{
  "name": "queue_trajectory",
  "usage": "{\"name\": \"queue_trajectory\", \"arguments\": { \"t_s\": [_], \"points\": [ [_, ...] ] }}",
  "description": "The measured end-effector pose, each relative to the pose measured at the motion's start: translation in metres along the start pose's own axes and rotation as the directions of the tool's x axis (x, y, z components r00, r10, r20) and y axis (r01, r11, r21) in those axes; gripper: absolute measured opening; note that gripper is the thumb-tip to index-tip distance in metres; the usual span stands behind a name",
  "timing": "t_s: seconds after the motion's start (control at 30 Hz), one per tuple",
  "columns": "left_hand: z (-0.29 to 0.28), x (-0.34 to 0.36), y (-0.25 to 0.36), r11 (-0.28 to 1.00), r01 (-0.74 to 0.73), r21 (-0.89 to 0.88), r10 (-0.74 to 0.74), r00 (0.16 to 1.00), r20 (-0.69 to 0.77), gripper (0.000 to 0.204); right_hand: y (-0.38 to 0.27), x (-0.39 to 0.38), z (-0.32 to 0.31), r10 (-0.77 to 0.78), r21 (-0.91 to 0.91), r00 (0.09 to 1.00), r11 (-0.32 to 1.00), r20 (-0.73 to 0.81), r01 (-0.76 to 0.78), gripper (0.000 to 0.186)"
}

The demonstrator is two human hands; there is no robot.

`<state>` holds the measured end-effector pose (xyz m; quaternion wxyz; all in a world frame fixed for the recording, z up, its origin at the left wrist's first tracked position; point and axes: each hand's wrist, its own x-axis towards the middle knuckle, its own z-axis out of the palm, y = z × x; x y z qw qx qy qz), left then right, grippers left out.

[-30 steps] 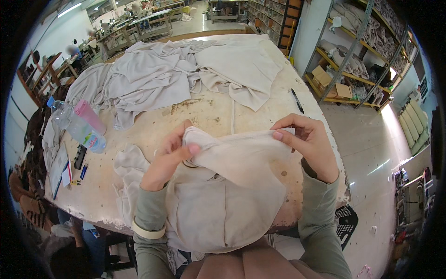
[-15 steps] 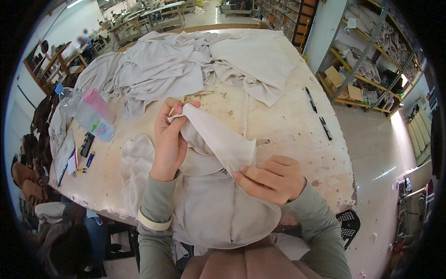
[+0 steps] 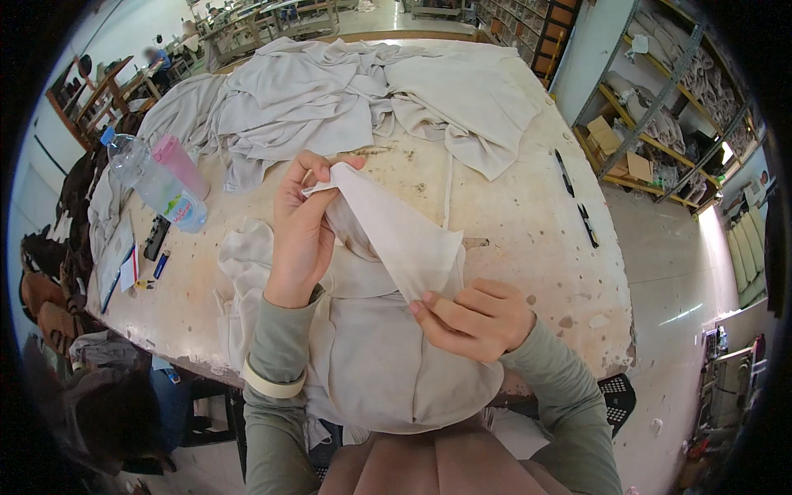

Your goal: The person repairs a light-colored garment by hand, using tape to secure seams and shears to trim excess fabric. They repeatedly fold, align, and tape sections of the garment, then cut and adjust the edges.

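Note:
Between my hands a pale grey garment (image 3: 396,227) is held up, one flat pointed flap of it, collar-like, stretched on a slant. My left hand (image 3: 304,219) pinches the upper corner of this flap between thumb and fingers. Lower and to the right, my right hand (image 3: 474,318) pinches its lower edge. The rest of the garment hangs down over the table's front edge toward my body, with a loose bunch lying left of my left wrist. The far side of the pinched cloth is hidden.
A heap of pale cloth (image 3: 297,99) covers the far part of the worn table (image 3: 561,272). At left lie a clear bottle (image 3: 148,186), a pink cup (image 3: 181,165) and several pens. A small snipper (image 3: 587,225) and a black pen (image 3: 564,172) lie right. Shelves (image 3: 652,115) stand beyond.
The view has shifted slightly. The flap is spread somewhat wider and flatter between my hands; both hands keep their pinch on it.

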<state>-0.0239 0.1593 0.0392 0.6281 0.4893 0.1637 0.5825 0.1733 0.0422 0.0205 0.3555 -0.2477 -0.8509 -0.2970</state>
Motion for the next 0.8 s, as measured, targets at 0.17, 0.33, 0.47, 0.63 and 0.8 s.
{"name": "queue_trajectory", "arguments": {
  "t_s": [0.17, 0.33, 0.47, 0.63, 0.8],
  "points": [
    [-0.021, 0.014, -0.004, 0.469, -0.396, 0.789, 0.322, 0.909, 0.265, 0.015, 0.018, -0.009, -0.024, 0.361, -0.077, 0.925, 0.926, -0.118, -0.371, 0.016],
    [-0.044, 0.033, -0.019, 0.230, -0.336, 0.914, -0.112, 0.923, 0.367, 0.017, 0.075, -0.012, -0.045, 0.881, 0.641, 0.222, 0.460, -0.418, -0.615, 0.012],
    [-0.056, 0.069, 0.003, -0.040, -0.205, 0.978, 0.120, 0.971, 0.209, 0.033, 0.082, -0.007, -0.048, 0.903, 0.642, 0.151, 0.395, -0.402, -0.657, 0.005],
    [-0.081, 0.040, 0.067, 0.009, -0.299, 0.954, 0.357, 0.892, 0.276, 0.028, 0.023, -0.022, -0.057, 0.406, 0.286, 0.842, 0.810, 0.357, -0.512, 0.027],
    [-0.121, -0.044, 0.074, -0.200, -0.017, 0.980, -0.050, 0.999, 0.007, 0.032, -0.040, -0.067, -0.024, -0.121, 0.464, 0.616, 0.771, 0.778, -0.435, 0.038]
  ]
}}
